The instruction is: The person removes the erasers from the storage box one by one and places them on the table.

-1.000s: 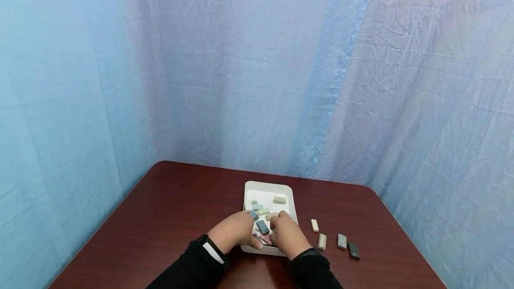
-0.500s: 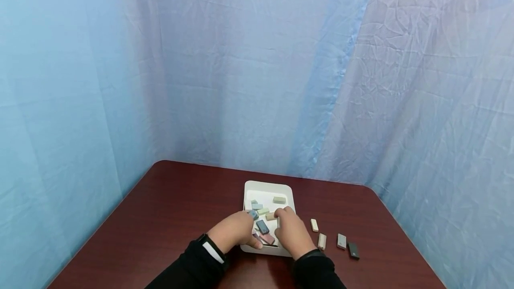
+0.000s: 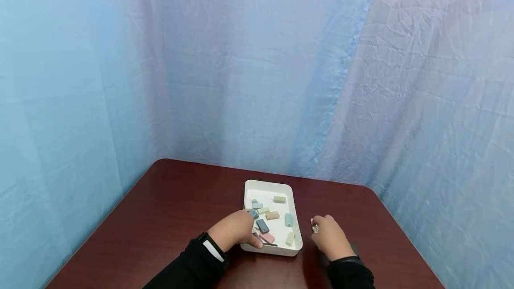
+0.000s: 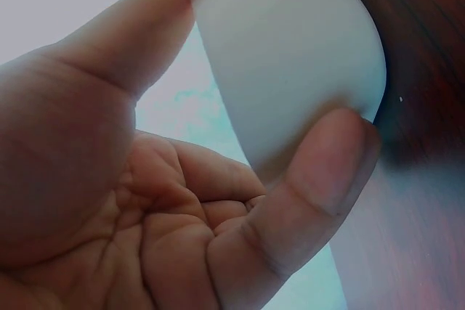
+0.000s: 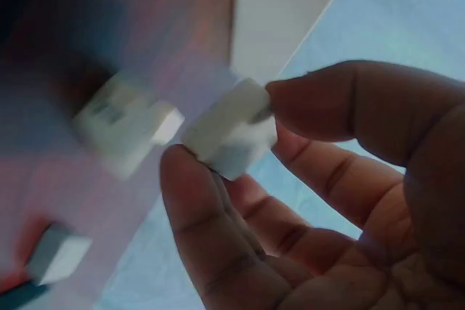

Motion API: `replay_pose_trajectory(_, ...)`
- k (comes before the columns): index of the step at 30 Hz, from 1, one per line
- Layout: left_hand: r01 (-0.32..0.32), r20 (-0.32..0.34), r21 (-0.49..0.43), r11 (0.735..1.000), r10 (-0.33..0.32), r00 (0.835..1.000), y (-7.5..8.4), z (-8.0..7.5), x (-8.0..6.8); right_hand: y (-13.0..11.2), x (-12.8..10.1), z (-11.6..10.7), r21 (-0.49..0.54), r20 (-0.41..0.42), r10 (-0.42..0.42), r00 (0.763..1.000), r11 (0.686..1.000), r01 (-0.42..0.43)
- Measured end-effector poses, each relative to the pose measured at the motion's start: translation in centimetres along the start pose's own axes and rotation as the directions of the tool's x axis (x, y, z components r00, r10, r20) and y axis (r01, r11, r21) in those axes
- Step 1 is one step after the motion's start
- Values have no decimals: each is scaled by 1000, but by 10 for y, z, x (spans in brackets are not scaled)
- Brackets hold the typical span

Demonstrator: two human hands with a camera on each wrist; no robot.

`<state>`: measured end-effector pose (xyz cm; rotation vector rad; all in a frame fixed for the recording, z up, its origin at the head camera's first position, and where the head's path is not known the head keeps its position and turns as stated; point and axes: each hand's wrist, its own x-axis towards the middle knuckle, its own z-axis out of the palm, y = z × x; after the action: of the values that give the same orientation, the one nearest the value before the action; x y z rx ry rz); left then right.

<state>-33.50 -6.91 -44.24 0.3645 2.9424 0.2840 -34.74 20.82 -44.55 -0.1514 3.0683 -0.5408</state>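
Pinched in the right hand (image 3: pixel 327 235): one small pale block (image 5: pixel 231 130), caught between thumb (image 5: pixel 196 208) and curled fingertips, just above the counter (image 3: pixel 172 208) and right of the white tray (image 3: pixel 267 186). Held clear of the surface as far as the right wrist view tells (contact below not visible).

Just beside it on the counter: a second pale block (image 5: pixel 120 132), blurred, lying flat. Nearer the camera, a grey block (image 5: pixel 58 252). In the head view, a dark block (image 3: pixel 354 248) mostly hidden behind the right hand.

Gripped by the left hand (image 3: pixel 237 231): the tray's near left corner, thumb over the rim and fingers curled against the outer wall. Inside the tray, loose and apart: tan block (image 3: pixel 272 215), light blue block (image 3: pixel 288 220), dark blue block (image 3: pixel 263 226), pink block (image 3: pixel 267 238), and several more at the left side.

Judgement on handling:
- Keep the pinch on the block's long faces; short, smooth piece, likely to twist out if held by a corner.
- Lower straight down, beside the neighbouring pale block and not touching it, to avoid nudging it.
- Release only once the underside sits flat.
- Keep the left hand's hold steady so the tray does not slide.
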Motion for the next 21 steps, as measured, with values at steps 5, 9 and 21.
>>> replay_pose_trajectory(5, -12, -12, -13, 1000, 12, 1000, 0, -2, 1, 28, -8, -1, -33, 43, 46, 998, 998, -45)
replay_pose_trajectory(9, 2, -3, -17, 1000, -2, 1000, -1, -1, 0, 44, -18, 2, -42, 98, 83, 992, 996, -80)
replay_pose_trajectory(21, 6, 4, -36, 999, -6, 1000, 0, -3, -2, 59, -30, 7, -12, 133, 88, 987, 996, -88)
